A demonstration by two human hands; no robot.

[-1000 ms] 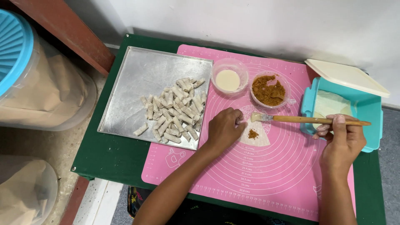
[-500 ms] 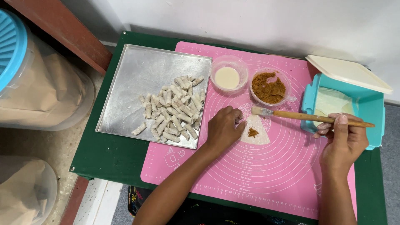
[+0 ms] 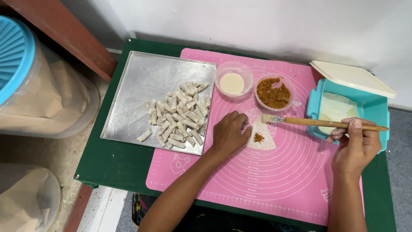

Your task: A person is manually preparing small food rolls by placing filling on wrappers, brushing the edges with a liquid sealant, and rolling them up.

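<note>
Meanwhile the brush [image 3: 326, 123], pinched between the fingers of the right hand [image 3: 356, 148], had kept its bristles near the upper edge of the wrapper [image 3: 262, 135] at frame centre, barely shifted from a moment earlier. The left hand [image 3: 229, 133] still pressed flat on the wrapper's left side, fingers together, beside the brown filling [image 3: 259, 138], suggesting pasting continued.
</note>
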